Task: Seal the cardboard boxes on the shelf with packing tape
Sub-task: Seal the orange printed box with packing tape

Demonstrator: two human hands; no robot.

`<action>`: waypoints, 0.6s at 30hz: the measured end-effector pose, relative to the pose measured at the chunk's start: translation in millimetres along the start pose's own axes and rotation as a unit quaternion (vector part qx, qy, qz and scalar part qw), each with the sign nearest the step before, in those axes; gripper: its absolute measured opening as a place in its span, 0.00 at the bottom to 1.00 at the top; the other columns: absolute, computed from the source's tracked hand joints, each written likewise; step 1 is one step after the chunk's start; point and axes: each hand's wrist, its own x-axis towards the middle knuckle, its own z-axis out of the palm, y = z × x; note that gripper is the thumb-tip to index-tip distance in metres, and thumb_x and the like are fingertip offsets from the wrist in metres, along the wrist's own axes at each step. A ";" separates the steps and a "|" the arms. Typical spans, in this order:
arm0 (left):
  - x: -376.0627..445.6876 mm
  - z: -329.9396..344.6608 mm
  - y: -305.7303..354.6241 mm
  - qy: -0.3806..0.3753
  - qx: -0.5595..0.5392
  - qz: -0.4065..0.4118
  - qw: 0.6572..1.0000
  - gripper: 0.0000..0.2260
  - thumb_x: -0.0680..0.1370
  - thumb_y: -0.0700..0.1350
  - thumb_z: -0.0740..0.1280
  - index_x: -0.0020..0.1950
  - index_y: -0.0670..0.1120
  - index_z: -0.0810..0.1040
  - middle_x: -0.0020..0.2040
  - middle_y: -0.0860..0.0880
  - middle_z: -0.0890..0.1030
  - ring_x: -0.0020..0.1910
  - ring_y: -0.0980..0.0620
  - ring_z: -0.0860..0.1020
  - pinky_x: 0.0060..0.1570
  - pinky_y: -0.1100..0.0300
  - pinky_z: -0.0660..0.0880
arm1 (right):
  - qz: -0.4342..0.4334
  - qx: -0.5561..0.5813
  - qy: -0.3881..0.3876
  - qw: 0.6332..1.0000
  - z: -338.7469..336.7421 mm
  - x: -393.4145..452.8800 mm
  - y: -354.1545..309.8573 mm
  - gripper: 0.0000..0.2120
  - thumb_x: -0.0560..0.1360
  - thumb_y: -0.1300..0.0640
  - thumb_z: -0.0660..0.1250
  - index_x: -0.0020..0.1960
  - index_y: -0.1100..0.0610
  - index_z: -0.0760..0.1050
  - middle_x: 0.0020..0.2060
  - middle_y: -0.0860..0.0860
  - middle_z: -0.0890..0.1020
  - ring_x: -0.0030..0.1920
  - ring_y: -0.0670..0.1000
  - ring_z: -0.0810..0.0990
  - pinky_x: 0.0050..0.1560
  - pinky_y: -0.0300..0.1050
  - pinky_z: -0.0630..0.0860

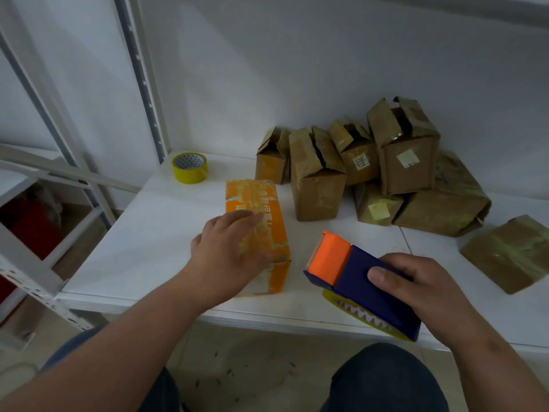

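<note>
Tape-slick orange box (257, 233) near the shelf's (154, 239) front edge looks light, so our flat, open-fingered left hand (228, 248) steadies it while our right hand (416, 289) clamps the tape dispenser (356, 281).

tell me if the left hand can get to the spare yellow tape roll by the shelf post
Probably yes: the left hand rests open on the orange cardboard box, and bare white shelf lies between it and the yellow tape roll.

white wall (297, 55), metal shelving upright (139, 78)

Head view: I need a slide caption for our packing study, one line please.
Left hand rests on the orange box while right hand grips the tape dispenser; open-flapped boxes wait behind.
</note>
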 end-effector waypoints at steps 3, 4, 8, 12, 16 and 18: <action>-17.4 1.9 21.5 -0.003 -0.329 -0.124 0.936 0.16 0.75 0.62 0.66 0.58 0.55 0.79 0.59 0.55 0.80 0.59 0.53 0.77 0.63 0.49 0.73 | -0.011 0.026 -0.011 1.000 7.6 -5.3 -1.8 0.33 0.54 0.20 0.64 0.40 0.48 0.80 0.33 0.52 0.83 0.31 0.49 0.80 0.33 0.41 0.71; -21.6 2.4 25.3 -0.034 -0.388 -0.153 0.908 0.19 0.73 0.65 0.66 0.55 0.53 0.81 0.55 0.53 0.83 0.56 0.53 0.79 0.61 0.51 0.74 | -0.013 0.033 -0.014 0.999 9.5 -7.0 -2.5 0.34 0.54 0.20 0.64 0.40 0.48 0.81 0.33 0.53 0.83 0.31 0.50 0.80 0.33 0.42 0.71; -36.1 -0.8 31.0 -0.145 -0.467 -0.187 0.852 0.31 0.63 0.69 0.65 0.54 0.47 0.82 0.49 0.49 0.85 0.50 0.51 0.82 0.55 0.53 0.75 | -0.022 0.030 -0.030 0.999 14.9 -11.9 -8.0 0.34 0.54 0.20 0.64 0.39 0.48 0.81 0.32 0.54 0.82 0.30 0.50 0.79 0.31 0.36 0.70; -43.8 -2.6 32.2 -0.168 -0.482 -0.177 0.841 0.12 0.74 0.54 0.69 0.48 0.46 0.81 0.43 0.48 0.83 0.43 0.53 0.81 0.54 0.54 0.75 | -0.029 0.016 -0.039 0.999 18.5 -16.7 -11.0 0.28 0.57 0.24 0.65 0.40 0.47 0.80 0.31 0.52 0.82 0.29 0.46 0.78 0.30 0.34 0.69; -46.6 -1.7 32.4 -0.148 -0.461 -0.177 0.857 0.07 0.78 0.46 0.67 0.42 0.45 0.78 0.37 0.50 0.82 0.39 0.55 0.80 0.50 0.55 0.77 | -0.027 0.005 -0.050 0.998 23.3 -18.9 -12.0 0.20 0.60 0.31 0.65 0.38 0.46 0.79 0.30 0.50 0.81 0.29 0.44 0.77 0.30 0.32 0.68; -48.7 -1.4 32.6 -0.124 -0.453 -0.176 0.865 0.08 0.79 0.44 0.67 0.41 0.44 0.77 0.36 0.50 0.81 0.37 0.56 0.79 0.50 0.54 0.79 | -0.030 0.004 -0.059 0.998 25.5 -19.6 -14.1 0.19 0.61 0.32 0.65 0.38 0.46 0.79 0.31 0.49 0.82 0.29 0.44 0.78 0.30 0.32 0.69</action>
